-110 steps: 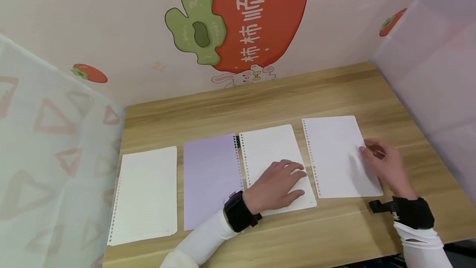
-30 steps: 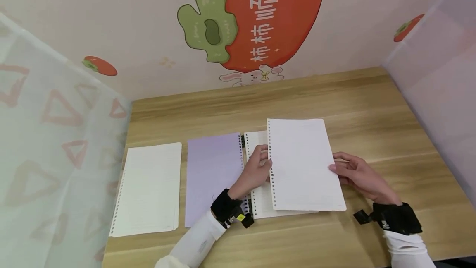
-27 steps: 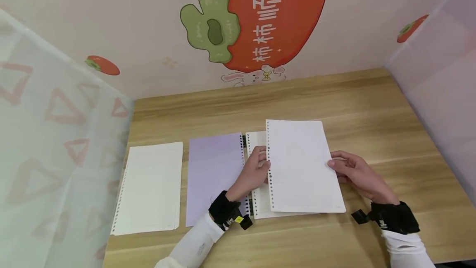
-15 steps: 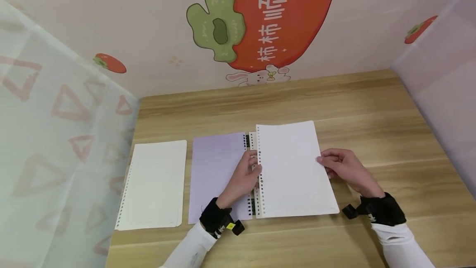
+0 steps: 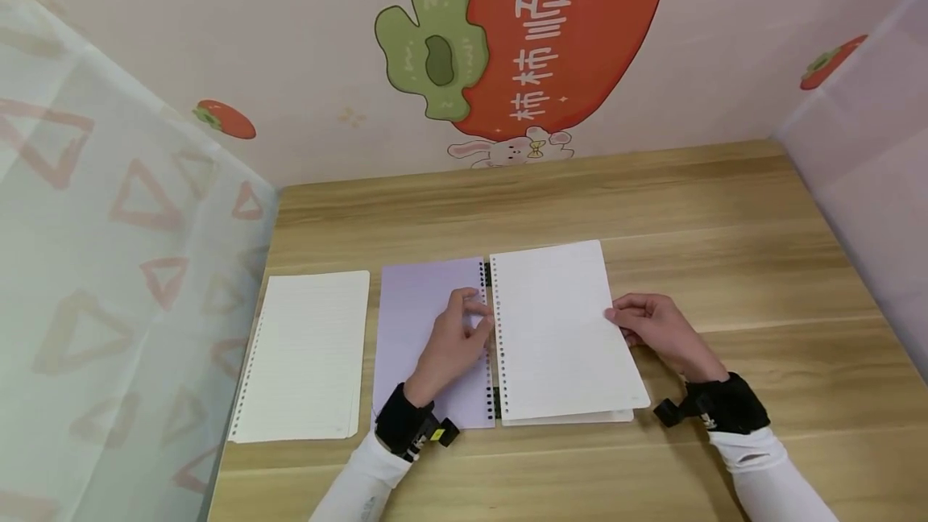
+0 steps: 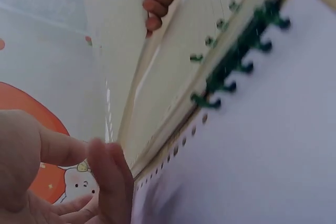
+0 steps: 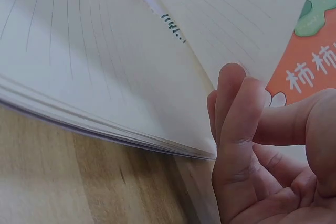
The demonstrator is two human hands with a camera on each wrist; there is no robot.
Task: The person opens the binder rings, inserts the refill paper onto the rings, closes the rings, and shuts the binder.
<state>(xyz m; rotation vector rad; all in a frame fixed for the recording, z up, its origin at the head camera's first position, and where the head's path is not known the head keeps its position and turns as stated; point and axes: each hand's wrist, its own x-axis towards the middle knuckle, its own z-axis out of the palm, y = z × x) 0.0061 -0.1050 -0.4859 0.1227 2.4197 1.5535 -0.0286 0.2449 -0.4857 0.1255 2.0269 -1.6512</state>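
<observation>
My right hand [image 5: 656, 325] pinches the right edge of a loose sheet of lined paper [image 5: 551, 329] with a punched left edge. The sheet lies over the right-hand pages of an open loose-leaf notebook, tilted up at its right side. The notebook's purple cover [image 5: 413, 345] is flat on the left, and its dark green binding rings [image 6: 236, 56] show between. My left hand [image 5: 449, 345] is above the cover, fingertips close together right at the sheet's punched edge; I cannot tell if they grip it. In the right wrist view the sheet [image 7: 220, 19] rises clear of the pages [image 7: 79, 61].
A small stack of punched lined paper [image 5: 304, 353] lies at the left of the wooden table [image 5: 761, 280]. A wall with a persimmon print [image 5: 565, 39] stands behind the table. Pale curtains [image 5: 109, 224] close off both sides.
Both hands have brought the sheet from the right of the notebook leftward over its pages, punched edge now beside the rings. My left fingertips, earlier over the punched edge, now sit just left of it.
</observation>
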